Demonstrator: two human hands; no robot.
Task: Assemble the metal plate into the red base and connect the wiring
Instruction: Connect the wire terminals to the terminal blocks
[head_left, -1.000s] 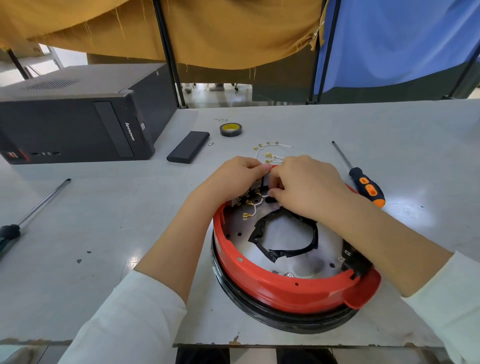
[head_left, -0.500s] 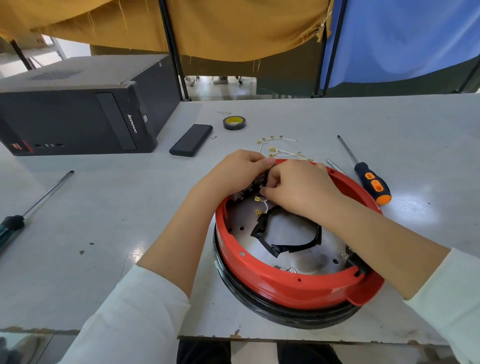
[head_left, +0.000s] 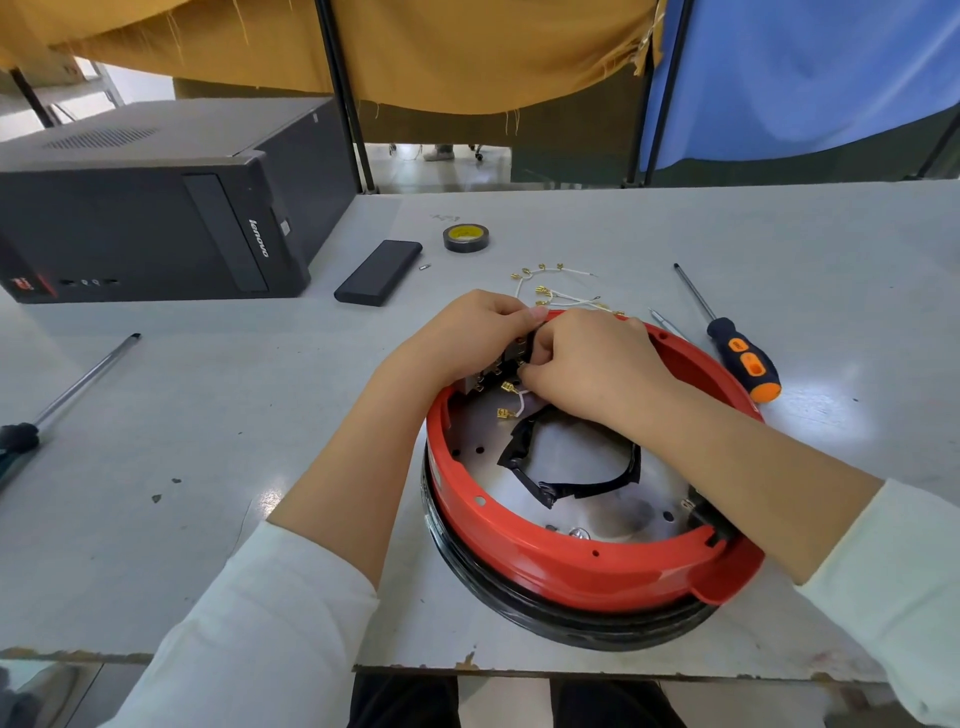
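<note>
Where both hands (head_left: 540, 353) meet, the wiring (head_left: 511, 400) connection is hidden.

The metal plate (head_left: 597, 457) is seated flat inside the round red base (head_left: 571, 566); white brass-tipped wiring (head_left: 514, 402) is draped over the plate's far-left part.

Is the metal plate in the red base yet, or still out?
In. The metal plate lies flat inside the red base, whose rim rings it; whether it is fastened, cannot tell.

The scene is viewed from 1 head-worn camera, aimed forward and down, close above the table (head_left: 156, 415).
</note>
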